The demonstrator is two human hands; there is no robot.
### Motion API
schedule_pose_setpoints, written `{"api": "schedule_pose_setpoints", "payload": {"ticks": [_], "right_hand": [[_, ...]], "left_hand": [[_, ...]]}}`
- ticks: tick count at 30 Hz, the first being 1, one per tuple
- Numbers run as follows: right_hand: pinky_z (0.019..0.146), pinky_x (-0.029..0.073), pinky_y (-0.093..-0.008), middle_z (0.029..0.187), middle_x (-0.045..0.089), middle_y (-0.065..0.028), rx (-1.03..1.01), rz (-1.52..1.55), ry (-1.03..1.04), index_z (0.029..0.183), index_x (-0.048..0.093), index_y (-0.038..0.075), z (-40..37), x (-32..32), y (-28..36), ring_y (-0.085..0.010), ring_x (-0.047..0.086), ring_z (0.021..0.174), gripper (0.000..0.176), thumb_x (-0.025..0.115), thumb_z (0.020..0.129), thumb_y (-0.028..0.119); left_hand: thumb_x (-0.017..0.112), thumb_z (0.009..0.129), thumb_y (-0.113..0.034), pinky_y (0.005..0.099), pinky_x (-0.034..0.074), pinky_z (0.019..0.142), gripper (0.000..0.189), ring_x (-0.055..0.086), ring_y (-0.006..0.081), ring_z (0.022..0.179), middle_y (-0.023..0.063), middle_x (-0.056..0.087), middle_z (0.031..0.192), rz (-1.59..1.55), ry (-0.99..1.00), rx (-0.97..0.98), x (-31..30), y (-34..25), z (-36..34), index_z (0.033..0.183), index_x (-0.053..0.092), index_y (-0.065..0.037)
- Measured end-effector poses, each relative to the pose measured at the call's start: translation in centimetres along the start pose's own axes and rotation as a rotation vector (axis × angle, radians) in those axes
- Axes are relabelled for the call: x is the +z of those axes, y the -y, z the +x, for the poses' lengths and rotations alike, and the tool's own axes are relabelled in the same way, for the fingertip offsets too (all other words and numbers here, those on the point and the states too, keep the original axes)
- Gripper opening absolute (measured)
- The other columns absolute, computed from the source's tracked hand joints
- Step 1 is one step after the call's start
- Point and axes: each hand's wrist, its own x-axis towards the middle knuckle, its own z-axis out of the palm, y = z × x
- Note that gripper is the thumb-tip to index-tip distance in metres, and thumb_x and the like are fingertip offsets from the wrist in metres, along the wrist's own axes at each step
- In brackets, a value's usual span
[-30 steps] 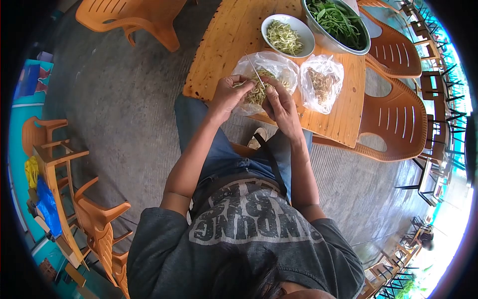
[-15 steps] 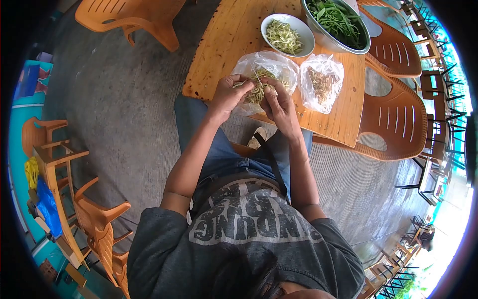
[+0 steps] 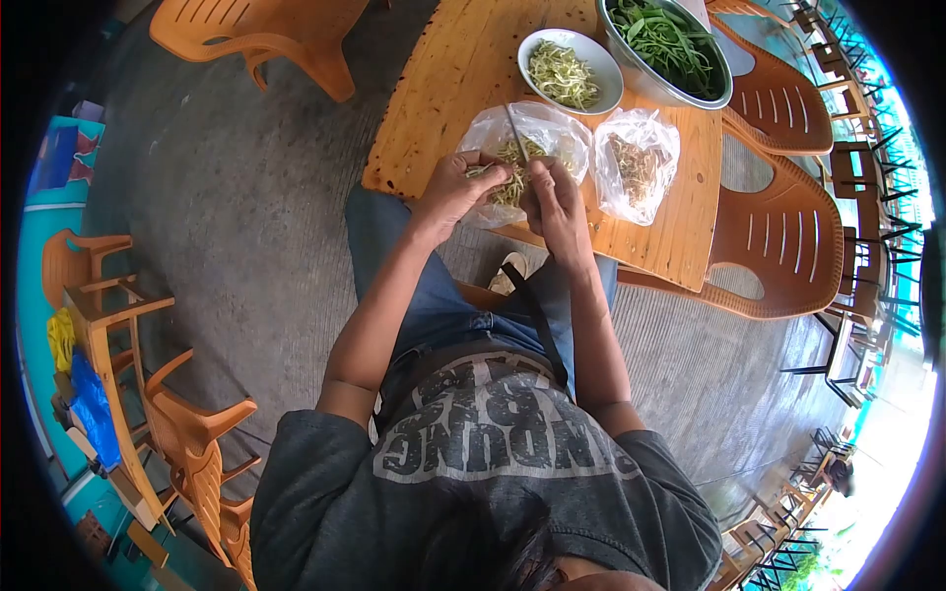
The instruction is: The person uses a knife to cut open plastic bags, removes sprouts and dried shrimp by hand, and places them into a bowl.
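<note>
Silvery knife over the sprouts.
Right fingers grip it, tip toward 11 o'clock; left fingers at their 9, can't tell if holding anything.

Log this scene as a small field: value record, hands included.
left_hand: fingertips pinched at the pale sprouts; anything held too small to tell
right_hand: grip on thin blade-like tool, tip pointing away from person
front_bag: clear plastic, sprouts inside, below hands
side_bag: clear plastic, brownish scraps, right of front_bag
white_bowl: pale sprouts
metal_bowl: green leaves, right of white_bowl
surface: wooden table
</note>
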Motion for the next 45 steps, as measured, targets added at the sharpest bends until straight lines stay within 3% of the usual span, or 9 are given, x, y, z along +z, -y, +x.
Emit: {"api": "schedule_pose_setpoints", "payload": {"ticks": [6,7,14,20,23,26,38,41,45], "right_hand": [[0.056,0.048,-0.0343,0.068,0.064,-0.0151,-0.202,-0.915,-0.189,0.087,0.061,0.001,1.0,-1.2,0.2,-0.0265,0.064,0.062,0.022,0.065,0.082,0.022],[0.058,0.049,-0.0367,0.068,0.063,-0.0156,-0.239,-0.936,-0.212,0.091,0.061,0.004,1.1,-0.7,-0.1,-0.0319,0.064,0.065,0.019,0.064,0.079,0.017],[0.061,0.050,-0.0399,0.069,0.064,-0.0166,-0.305,-1.010,-0.168,0.098,0.064,0.007,1.2,-0.1,-2.0,-0.0341,0.064,0.068,0.024,0.066,0.076,0.018],[0.057,0.047,-0.0288,0.066,0.064,-0.0123,-0.200,-0.801,-0.103,0.093,0.065,0.000,1.2,-0.8,-1.3,-0.0178,0.061,0.057,0.024,0.071,0.076,0.016],[0.052,0.040,-0.0212,0.063,0.060,-0.0007,-0.119,-0.354,-0.076,0.090,0.065,-0.002,0.9,-0.7,-0.5,-0.0050,0.049,0.056,0.017,0.071,0.078,0.010],[0.049,0.032,-0.0179,0.064,0.054,0.0067,-0.071,-0.284,-0.127,0.088,0.065,-0.001,0.6,-1.0,0.1,-0.0001,0.042,0.056,0.011,0.068,0.080,0.006],[0.050,0.033,-0.0166,0.070,0.057,0.0035,-0.116,-0.207,-0.096,0.093,0.064,-0.003,0.3,-0.3,-0.2,0.0003,0.042,0.059,0.016,0.067,0.084,0.011],[0.048,0.032,-0.0184,0.067,0.054,0.0031,-0.157,-0.125,-0.156,0.106,0.061,-0.003,0.2,-0.5,-0.6,-0.0016,0.041,0.054,0.032,0.060,0.091,0.025],[0.042,0.027,-0.0205,0.060,0.040,0.0027,0.136,0.015,0.034,0.128,0.048,0.002,-1.1,-1.1,2.2,-0.0057,0.032,0.046,0.053,0.040,0.097,0.044]], "left_hand": [[0.061,0.081,-0.011,0.0173,0.038,0.056,0.009,0.045,0.0034,0.062,-0.0008,0.056,0.079,-0.352,0.073,-0.035,-2.2,0.8,0.1,0.088,0.057,-0.007],[0.060,0.081,-0.011,0.0177,0.038,0.056,0.008,0.045,0.0039,0.063,0.0004,0.056,0.081,-0.387,0.076,-0.023,-2.4,0.7,0.0,0.087,0.057,-0.007],[0.058,0.081,-0.009,0.0188,0.039,0.056,0.008,0.047,0.0057,0.064,0.0035,0.056,0.083,-0.541,0.141,-0.016,-3.4,1.3,0.3,0.088,0.054,-0.007],[0.061,0.087,-0.017,0.0181,0.038,0.056,0.017,0.046,0.0043,0.063,-0.0005,0.055,0.080,-0.387,0.125,0.019,-3.1,1.0,0.2,0.095,0.061,-0.002],[0.062,0.088,-0.021,0.0174,0.037,0.056,0.020,0.045,0.0027,0.062,-0.0032,0.055,0.078,-0.310,0.107,-0.035,-2.6,0.9,0.1,0.096,0.064,-0.003],[0.064,0.087,-0.023,0.0166,0.036,0.055,0.020,0.045,0.0017,0.062,-0.0050,0.056,0.076,-0.129,0.054,-0.043,-1.9,1.1,0.1,0.094,0.065,-0.004],[0.066,0.085,-0.017,0.0171,0.036,0.054,0.016,0.046,0.0016,0.059,-0.0028,0.060,0.076,-0.080,0.058,0.018,-0.6,1.6,0.8,0.092,0.063,-0.004],[0.064,0.086,-0.017,0.0174,0.037,0.055,0.014,0.045,0.0015,0.059,-0.0028,0.060,0.077,-0.111,0.030,0.011,-0.6,1.7,0.8,0.092,0.063,-0.004],[0.063,0.087,-0.016,0.0177,0.036,0.055,0.012,0.043,0.0014,0.059,-0.0036,0.058,0.076,-0.093,0.010,-0.008,-0.3,1.2,0.7,0.092,0.064,-0.005]]}}
